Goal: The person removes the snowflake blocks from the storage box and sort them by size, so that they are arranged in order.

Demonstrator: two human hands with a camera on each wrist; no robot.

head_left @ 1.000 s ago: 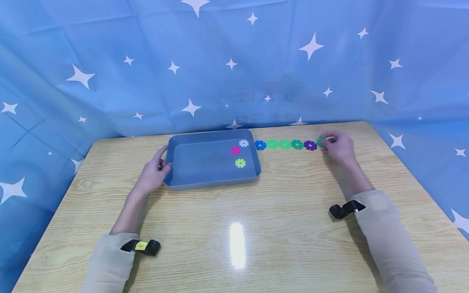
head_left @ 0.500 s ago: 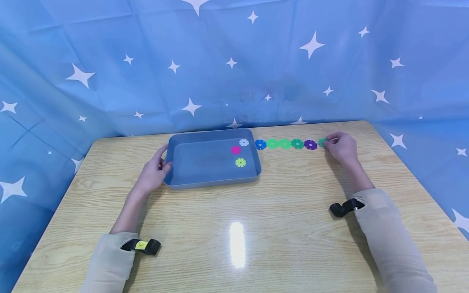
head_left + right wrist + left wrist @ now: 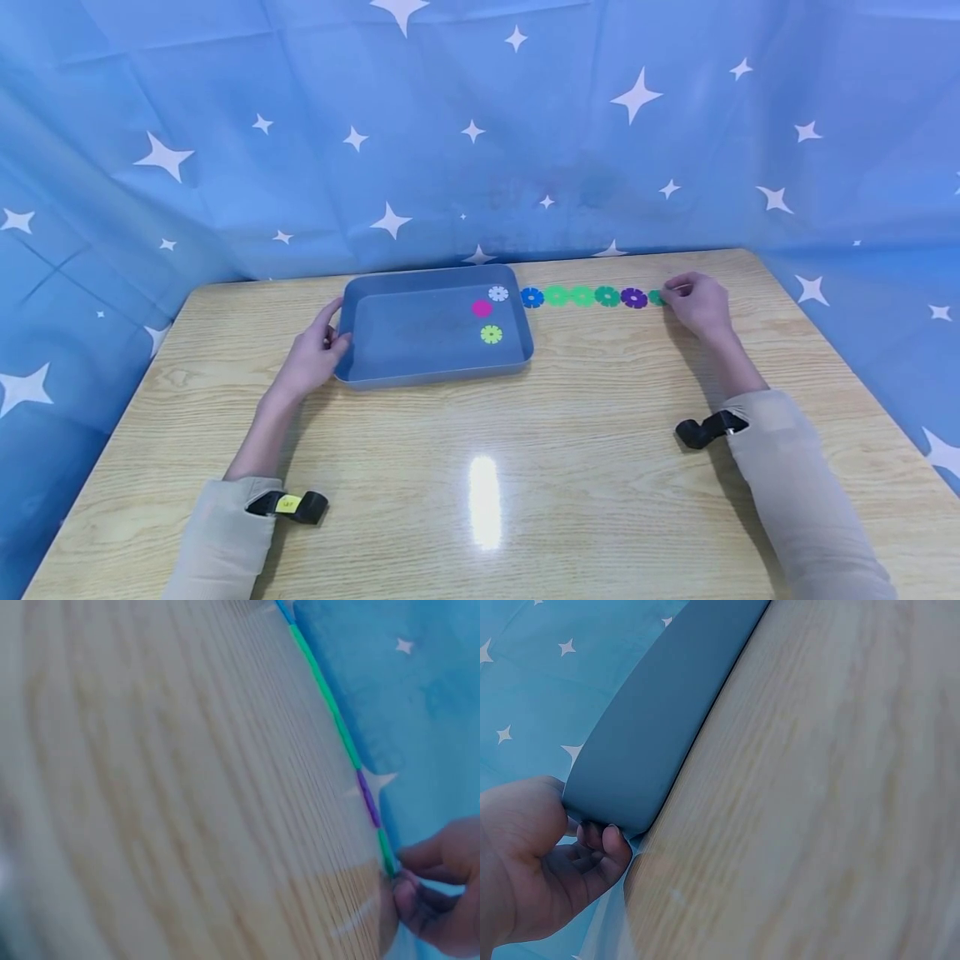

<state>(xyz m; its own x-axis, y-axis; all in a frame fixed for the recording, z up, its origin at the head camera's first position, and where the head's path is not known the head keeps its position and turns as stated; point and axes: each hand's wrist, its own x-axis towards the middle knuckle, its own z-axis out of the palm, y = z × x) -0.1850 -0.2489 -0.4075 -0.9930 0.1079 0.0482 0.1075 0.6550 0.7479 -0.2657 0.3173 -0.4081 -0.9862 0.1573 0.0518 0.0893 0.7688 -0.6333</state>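
Compared with a second ago, we see the green disc (image 3: 656,297) lowered level with the row, at its right end on the far side, just right of the purple disc (image 3: 633,297). Our right hand (image 3: 701,304) pinches it narrowly between thumb and finger; our left hand (image 3: 309,357), fingers curled, grips the left wall of the smooth blue-grey tray (image 3: 412,333). Thin, notched discs line the wood-grained tabletop (image 3: 585,467).
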